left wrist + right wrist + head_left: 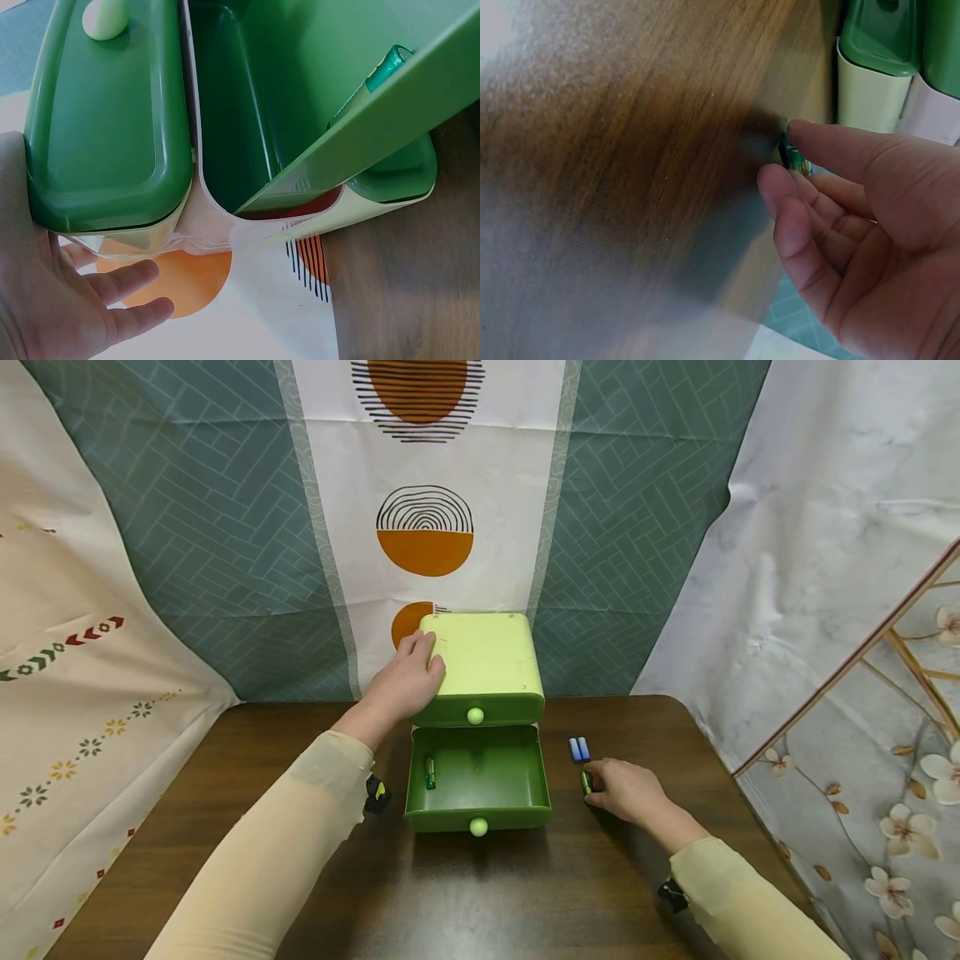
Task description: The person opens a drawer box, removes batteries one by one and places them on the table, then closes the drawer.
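Observation:
A small drawer cabinet (483, 652) with a pale green top stands at the table's back. Its upper drawer (442, 712) is closed, while a lower green drawer (517, 818) is pulled out with one green battery (430, 772) lying inside at the left. My left hand (405, 677) rests against the cabinet's upper left side, fingers spread and extended in the left wrist view. Right of the cabinet, my right hand (626, 789) pinches another green battery (586, 782) at the tabletop between thumb and fingers. The fingers partly hide that battery (795, 157) in the right wrist view.
Two blue-and-white batteries (579, 749) lie side by side just beyond my right hand. The brown wooden table (517, 902) meets a patterned cloth (637, 527) behind the cabinet, with more cloth hanging at both sides.

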The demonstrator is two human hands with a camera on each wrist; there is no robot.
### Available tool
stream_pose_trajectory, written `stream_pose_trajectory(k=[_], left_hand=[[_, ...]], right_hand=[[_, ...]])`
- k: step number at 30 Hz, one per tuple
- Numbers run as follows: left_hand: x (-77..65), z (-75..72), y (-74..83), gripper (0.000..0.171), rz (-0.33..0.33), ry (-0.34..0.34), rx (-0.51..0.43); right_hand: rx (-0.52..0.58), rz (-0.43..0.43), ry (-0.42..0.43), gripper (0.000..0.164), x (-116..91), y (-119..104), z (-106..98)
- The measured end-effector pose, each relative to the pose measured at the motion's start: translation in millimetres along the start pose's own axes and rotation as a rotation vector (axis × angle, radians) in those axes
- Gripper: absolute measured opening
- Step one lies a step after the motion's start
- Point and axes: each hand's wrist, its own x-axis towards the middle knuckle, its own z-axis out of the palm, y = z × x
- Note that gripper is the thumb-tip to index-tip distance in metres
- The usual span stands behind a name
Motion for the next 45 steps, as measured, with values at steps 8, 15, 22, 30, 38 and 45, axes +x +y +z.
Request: stream_pose_trajectory(k=[8,15,22,30,38,45], left_hand=[[-0.3,-0.4,-1.5,0.070,0.007,-0.001,0.000],[-0.9,0.0,-1.9,0.070,0.008,0.000,-0.002],[0.5,0.7,-1.3,0.070,0.010,-0.006,-0.004],[-1.3,-0.4,-0.6,0.070,0.001,-0.005,-0.010],[-1.3,0.6,-0.8,0.070,0.002,-0.003,-0.007],[-1.1,0.3,-0.8,0.070,0.002,-0.004,-0.002]], right_hand=[[0.009,-0.003,0.014,0.046,-2,1,-2],[0.006,-0.003,0.027,0.041,-7,-3,-9],[-0.005,-0.019,0.107,0.049,-16,-6,-20],[0.027,-0.074,0.184,0.049,-24,-27,-36],[0.033,-0.141,0.274,0.045,-28,-47,-47],[0.041,-0.192,0.366,0.047,-34,-61,-53]])
